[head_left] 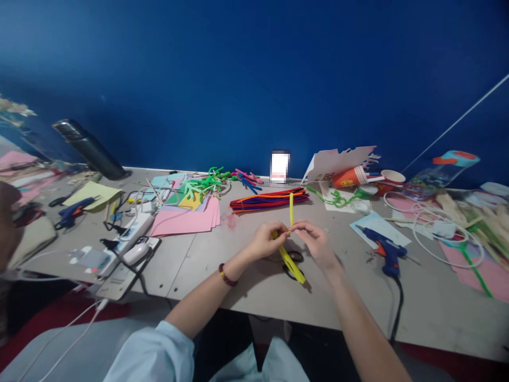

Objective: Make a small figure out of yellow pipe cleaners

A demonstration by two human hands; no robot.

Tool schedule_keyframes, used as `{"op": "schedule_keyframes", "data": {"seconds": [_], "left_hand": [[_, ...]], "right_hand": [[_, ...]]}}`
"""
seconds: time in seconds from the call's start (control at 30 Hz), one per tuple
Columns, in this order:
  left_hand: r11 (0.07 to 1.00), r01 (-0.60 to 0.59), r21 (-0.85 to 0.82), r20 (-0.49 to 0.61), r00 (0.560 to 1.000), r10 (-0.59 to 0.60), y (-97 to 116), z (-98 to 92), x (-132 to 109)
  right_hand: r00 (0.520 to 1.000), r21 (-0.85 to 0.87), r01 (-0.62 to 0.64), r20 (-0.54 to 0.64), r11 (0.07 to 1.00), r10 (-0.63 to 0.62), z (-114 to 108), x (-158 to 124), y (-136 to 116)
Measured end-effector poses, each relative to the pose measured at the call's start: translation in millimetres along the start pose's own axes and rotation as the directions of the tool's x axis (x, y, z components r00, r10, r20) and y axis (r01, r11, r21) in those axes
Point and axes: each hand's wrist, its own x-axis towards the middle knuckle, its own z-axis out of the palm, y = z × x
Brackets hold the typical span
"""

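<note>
My left hand (267, 240) and my right hand (314, 241) meet over the middle of the grey table (246, 276). Both pinch yellow pipe cleaners (293, 265). One strand sticks up between my fingertips; the others hang down toward me. Black-handled scissors (293, 259) lie on the table just under my hands. A bundle of red, orange and purple pipe cleaners (269, 200) lies just beyond my hands.
A blue glue gun (385, 249) with a black cord lies to the right. Pink and coloured paper sheets (191, 217), green pipe cleaners (204, 183), a power strip (127, 236), orange paper cups (352, 176) and white cable (429, 228) crowd the table. A dark flask (91, 148) stands far left.
</note>
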Motion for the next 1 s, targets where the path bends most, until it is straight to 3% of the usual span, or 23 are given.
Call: {"op": "schedule_keyframes", "data": {"seconds": [0.13, 0.33, 0.53, 0.67, 0.8, 0.9, 1.0], "left_hand": [[1.0, 0.013, 0.001, 0.02, 1.0, -0.013, -0.5, -0.2, -1.1], [0.995, -0.094, 0.02, 0.083, 0.992, 0.092, 6.2, -4.2, -3.4], [0.991, -0.129, -0.046, 0.126, 0.983, 0.134, 8.3, -4.9, -3.1], [0.989, -0.128, -0.075, 0.054, 0.99, 0.132, 12.6, -4.5, -3.3], [0.989, -0.134, -0.061, -0.085, 0.988, 0.129, 16.4, -6.5, -1.9], [0.988, -0.154, -0.018, -0.229, 0.962, 0.146, 14.9, -7.2, 0.8], [0.985, -0.17, 0.021, -0.299, 0.939, 0.168, 10.9, -6.0, 2.5]], "right_hand": [[1.0, -0.011, 0.008, 0.024, 1.0, -0.007, 0.6, -0.6, -2.5], [0.999, 0.042, -0.037, -0.005, 0.998, 0.037, 0.0, -0.1, -6.5], [0.994, 0.069, -0.111, 0.002, 0.991, 0.112, 0.0, 4.2, -2.2], [0.984, 0.046, -0.175, 0.043, 0.983, 0.173, 4.0, 6.3, 6.4], [0.991, -0.057, -0.128, 0.036, 0.99, 0.13, 6.5, 5.1, 8.2], [0.995, -0.095, -0.084, 0.042, 0.992, 0.088, 5.5, 3.4, 4.5], [0.991, -0.105, -0.091, 0.087, 0.99, 0.101, 3.8, 2.3, -0.4]]}}
